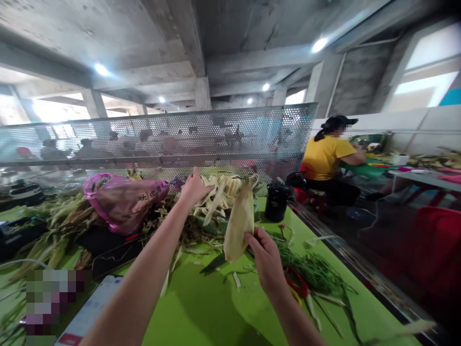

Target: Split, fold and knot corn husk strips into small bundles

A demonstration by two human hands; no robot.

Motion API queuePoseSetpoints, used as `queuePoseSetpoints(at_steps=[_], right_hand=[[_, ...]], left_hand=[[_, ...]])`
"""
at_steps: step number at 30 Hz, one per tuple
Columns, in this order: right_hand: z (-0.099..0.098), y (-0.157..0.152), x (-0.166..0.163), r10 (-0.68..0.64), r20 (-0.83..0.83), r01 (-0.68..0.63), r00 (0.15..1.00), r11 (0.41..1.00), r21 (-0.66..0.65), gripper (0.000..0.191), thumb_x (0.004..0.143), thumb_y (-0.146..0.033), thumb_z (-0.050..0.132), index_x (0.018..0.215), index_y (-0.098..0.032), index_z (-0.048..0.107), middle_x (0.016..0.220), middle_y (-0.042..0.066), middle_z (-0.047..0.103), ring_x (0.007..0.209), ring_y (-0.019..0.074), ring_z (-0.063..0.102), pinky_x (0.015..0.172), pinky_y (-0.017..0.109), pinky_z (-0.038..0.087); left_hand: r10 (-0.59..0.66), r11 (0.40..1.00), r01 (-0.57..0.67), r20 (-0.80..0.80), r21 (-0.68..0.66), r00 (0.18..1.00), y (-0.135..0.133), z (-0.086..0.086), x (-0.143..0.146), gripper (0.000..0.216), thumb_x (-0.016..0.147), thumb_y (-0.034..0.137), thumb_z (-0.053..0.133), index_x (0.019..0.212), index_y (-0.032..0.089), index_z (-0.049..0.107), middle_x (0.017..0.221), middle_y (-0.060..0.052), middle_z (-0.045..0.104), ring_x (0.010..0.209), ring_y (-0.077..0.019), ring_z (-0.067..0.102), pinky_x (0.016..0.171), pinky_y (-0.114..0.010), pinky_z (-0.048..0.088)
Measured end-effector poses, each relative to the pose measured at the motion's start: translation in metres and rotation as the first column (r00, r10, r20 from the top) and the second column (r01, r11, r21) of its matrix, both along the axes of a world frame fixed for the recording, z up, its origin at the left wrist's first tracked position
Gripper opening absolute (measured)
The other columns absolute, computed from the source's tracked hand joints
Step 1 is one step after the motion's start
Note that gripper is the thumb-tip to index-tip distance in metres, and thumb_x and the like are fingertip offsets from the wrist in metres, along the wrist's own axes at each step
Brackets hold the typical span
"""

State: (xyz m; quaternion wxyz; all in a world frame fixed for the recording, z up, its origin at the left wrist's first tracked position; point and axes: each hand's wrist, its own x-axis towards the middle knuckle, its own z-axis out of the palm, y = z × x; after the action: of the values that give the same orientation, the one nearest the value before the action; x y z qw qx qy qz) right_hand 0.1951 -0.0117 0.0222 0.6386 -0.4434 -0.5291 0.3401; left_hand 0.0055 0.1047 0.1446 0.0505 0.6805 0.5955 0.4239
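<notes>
In my right hand is a broad, pale dried corn husk, pinched near its lower right edge between thumb and fingers. It stands nearly upright over the green table. My left hand reaches far forward, fingers apart, at the left side of a heap of cream-coloured husk strips. Whether it touches the strips I cannot tell. The heap rests in a greenish container, mostly hidden by husks. Below the held husk lies a dark pointed leaf or blade.
A pink plastic bag sits left of the heap, near a phone. Right of it stand a black canister and green string-like strands. A perforated metal screen borders the back. A person in yellow sits at right.
</notes>
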Motion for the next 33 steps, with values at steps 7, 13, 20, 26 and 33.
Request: queuePoseSetpoints(at_steps=[7,13,20,26,33], right_hand=[[0.005,-0.006,-0.007,0.092,0.023,-0.092,0.996,0.995,0.025,0.024,0.080,-0.042,0.059,0.073,-0.020,0.054,0.070,0.001,0.052,0.067,0.0166,0.048,0.059,0.026,0.042],[-0.003,-0.011,-0.018,0.215,0.144,-0.216,0.966,0.976,-0.008,0.019,0.081,-0.037,0.059,0.081,-0.019,0.058,0.072,0.002,0.057,0.067,0.0173,0.051,0.060,0.027,0.043],[-0.006,-0.004,-0.007,0.028,0.088,-0.031,0.996,0.999,0.031,0.026,0.080,-0.040,0.062,0.093,-0.018,0.059,0.082,0.003,0.061,0.073,0.0178,0.053,0.064,0.028,0.043],[-0.003,0.000,0.003,-0.038,-0.068,0.035,0.997,0.999,-0.038,0.025,0.077,-0.044,0.065,0.075,-0.019,0.062,0.066,-0.002,0.053,0.060,0.0134,0.045,0.054,0.023,0.037],[-0.004,-0.001,-0.006,0.115,-0.187,-0.137,0.975,0.985,-0.109,0.020,0.073,-0.039,0.071,0.078,-0.019,0.070,0.068,0.000,0.059,0.062,0.0131,0.049,0.055,0.023,0.040]], left_hand=[[-0.317,0.932,0.360,0.410,-0.030,0.855,-0.077,-0.051,0.029,0.046,0.085,0.047,0.049,0.122,0.019,0.053,0.110,-0.011,0.064,0.099,-0.0223,0.060,0.084,-0.033,0.046],[-0.300,0.909,0.404,0.505,-0.106,0.809,-0.107,-0.104,0.027,0.019,0.078,0.027,0.056,0.094,0.017,0.058,0.090,-0.004,0.066,0.082,-0.0177,0.058,0.073,-0.026,0.043],[-0.278,0.918,0.326,0.217,-0.228,0.936,-0.140,-0.135,0.017,0.008,0.079,0.022,0.047,0.071,0.021,0.048,0.066,0.002,0.053,0.062,-0.0140,0.047,0.058,-0.025,0.027],[-0.339,0.845,0.404,0.234,-0.349,0.911,-0.141,-0.150,0.008,0.004,0.073,0.019,0.049,0.070,0.020,0.047,0.068,0.001,0.053,0.065,-0.0143,0.047,0.059,-0.025,0.028],[-0.377,0.769,0.567,0.506,-0.297,0.776,-0.138,-0.144,0.005,0.022,0.083,0.035,0.048,0.088,0.016,0.057,0.087,-0.004,0.061,0.080,-0.0177,0.053,0.071,-0.026,0.038]])
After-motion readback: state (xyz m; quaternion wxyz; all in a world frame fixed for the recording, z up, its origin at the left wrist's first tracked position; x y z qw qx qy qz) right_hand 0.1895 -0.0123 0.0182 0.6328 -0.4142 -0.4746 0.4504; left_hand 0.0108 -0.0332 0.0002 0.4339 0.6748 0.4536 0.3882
